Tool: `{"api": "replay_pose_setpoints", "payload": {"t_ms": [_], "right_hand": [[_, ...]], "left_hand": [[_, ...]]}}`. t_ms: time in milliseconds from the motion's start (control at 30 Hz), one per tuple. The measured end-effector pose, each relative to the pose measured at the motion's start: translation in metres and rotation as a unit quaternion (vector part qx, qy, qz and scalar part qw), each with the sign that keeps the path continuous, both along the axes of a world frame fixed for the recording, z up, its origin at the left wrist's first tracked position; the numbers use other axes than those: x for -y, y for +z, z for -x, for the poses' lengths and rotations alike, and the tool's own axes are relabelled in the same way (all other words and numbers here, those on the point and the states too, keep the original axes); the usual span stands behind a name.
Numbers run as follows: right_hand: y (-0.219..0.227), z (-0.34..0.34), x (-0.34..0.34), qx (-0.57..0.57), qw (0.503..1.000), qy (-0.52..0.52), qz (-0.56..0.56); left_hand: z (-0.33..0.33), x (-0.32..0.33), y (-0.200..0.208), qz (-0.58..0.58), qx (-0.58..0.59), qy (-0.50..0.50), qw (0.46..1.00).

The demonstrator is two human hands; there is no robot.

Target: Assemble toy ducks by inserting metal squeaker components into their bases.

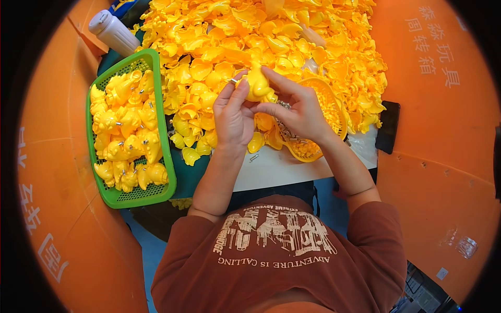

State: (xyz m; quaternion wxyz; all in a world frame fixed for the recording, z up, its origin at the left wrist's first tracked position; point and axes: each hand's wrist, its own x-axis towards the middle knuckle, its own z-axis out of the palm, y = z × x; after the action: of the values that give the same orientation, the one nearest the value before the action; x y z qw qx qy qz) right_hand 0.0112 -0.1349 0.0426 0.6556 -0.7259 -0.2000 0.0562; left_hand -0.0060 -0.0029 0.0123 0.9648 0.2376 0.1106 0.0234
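Both hands hold one glossy yellow plastic toy figure (257, 86) above the near edge of a heap of yellow shell pieces (219, 41). My left hand (232, 112) pinches its left side, where a small silver metal piece sticks out by the fingertips. My right hand (298, 107) grips it from the right, with fingers bent around its upper and lower edges. Beneath my right forearm sits a yellow basket (339, 112) of small yellow parts and silver metal pieces. One loose metal piece (253, 157) lies on the white table surface (271, 169) nearby.
At the left, a green basket (169, 180) holds several yellow figures (128, 122) with metal pieces protruding. A white bottle (112, 31) stands behind it. A black phone (388, 128) rests at the table's right edge. Orange walls (438, 172) flank both sides.
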Motion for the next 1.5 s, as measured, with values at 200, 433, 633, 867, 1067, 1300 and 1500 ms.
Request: {"api": "replay_pose_setpoints", "payload": {"t_ms": [200, 433, 633, 867, 1067, 1300, 1500], "right_hand": [[-0.001, 0.004, 0.001, 0.119, 0.976, -0.043, 0.176], [0.014, -0.004, 0.023, -0.172, 0.983, 0.006, -0.056], [0.018, 0.013, 0.018, -0.139, 0.990, 0.008, -0.032], [0.000, 0.011, 0.026, 0.261, 0.952, -0.061, 0.149], [-0.002, 0.010, 0.026, 0.319, 0.935, -0.062, 0.141], [0.002, 0.010, 0.030, 0.209, 0.961, -0.051, 0.176], [0.006, 0.005, 0.040, 0.172, 0.969, -0.083, 0.157]], "left_hand": [[0.001, -0.002, -0.005, 0.003, -0.021, -0.038, 0.999], [0.001, -0.005, 0.001, -0.343, 0.110, 0.002, 0.933], [-0.008, -0.004, -0.013, -0.255, 0.216, -0.011, 0.942], [0.000, 0.003, -0.016, -0.114, 0.154, -0.069, 0.979], [0.002, 0.004, -0.015, -0.098, 0.159, -0.063, 0.980], [0.001, 0.005, -0.003, -0.135, 0.134, -0.080, 0.978], [-0.001, -0.035, 0.010, -0.490, 0.122, 0.211, 0.837]]}}
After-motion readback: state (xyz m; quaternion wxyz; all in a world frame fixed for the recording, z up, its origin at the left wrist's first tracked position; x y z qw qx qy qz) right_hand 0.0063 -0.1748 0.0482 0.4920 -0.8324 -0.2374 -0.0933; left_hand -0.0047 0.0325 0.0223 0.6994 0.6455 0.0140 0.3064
